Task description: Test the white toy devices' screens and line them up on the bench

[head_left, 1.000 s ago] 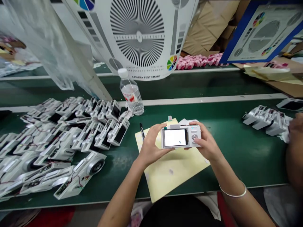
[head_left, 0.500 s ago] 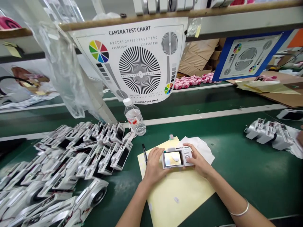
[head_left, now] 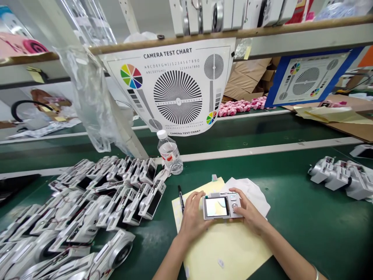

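Observation:
A small silver camera (head_left: 222, 206) with its lit screen facing me is held in both hands over a yellow sheet (head_left: 224, 249). My left hand (head_left: 192, 217) grips its left end with fingers wrapped round. My right hand (head_left: 247, 212) grips the right end, thumb on the round button pad. A camera test chart (head_left: 177, 89) hangs from the shelf straight beyond the camera.
Several unfinished silver cameras (head_left: 87, 210) lie in rows at the left. A water bottle (head_left: 170, 152) and a black pen (head_left: 180, 196) stand near them. White cloth (head_left: 250, 190) lies behind my right hand. More camera bodies (head_left: 338, 177) sit at the right. Pink parts (head_left: 241, 107) lie across the belt.
My view has tilted up, bringing the shelf and whole test chart into sight. The camera has stayed in both hands and its screen picture has changed from plain white to a yellowish image.

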{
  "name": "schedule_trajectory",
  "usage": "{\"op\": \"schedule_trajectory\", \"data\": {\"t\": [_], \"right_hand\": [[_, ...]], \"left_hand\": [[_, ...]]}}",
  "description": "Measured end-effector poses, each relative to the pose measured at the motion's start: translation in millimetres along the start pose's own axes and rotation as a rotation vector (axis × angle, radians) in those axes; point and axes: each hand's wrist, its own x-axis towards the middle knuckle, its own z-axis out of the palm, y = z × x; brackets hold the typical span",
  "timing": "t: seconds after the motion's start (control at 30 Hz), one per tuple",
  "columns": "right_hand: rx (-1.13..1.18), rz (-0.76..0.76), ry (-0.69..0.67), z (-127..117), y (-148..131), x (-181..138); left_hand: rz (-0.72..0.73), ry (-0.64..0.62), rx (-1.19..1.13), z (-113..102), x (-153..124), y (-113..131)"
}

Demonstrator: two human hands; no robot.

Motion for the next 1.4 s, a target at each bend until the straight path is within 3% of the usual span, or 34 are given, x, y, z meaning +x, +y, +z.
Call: {"op": "schedule_trajectory", "data": {"t": [0.67, 1.0, 1.1, 1.27, 1.4], "right_hand": [[-0.003, -0.029, -0.037, -3.8, 3.5, 0.2], [-0.050, -0.030, -0.076, -4.1, -2.5, -3.4], [-0.117, -0.072, -0.024, -0.9, -1.4, -3.1], [-0.264, -0.182, 0.174, 6.9, 7.9, -1.4], [-0.338, -0.213, 0.193, 14.5, 7.6, -6.8]], "left_hand": [[0.126, 0.029, 0.088, -3.8, 1.5, 0.5], [0.119, -0.008, 0.089, -6.8, 2.5, 4.0], [0.098, -0.071, 0.081, -7.6, 1.4, 9.1], [0.087, -0.203, 0.066, -9.6, -1.3, 20.7], [0.127, -0.218, 0.184, -18.3, -0.8, 32.3]]}}
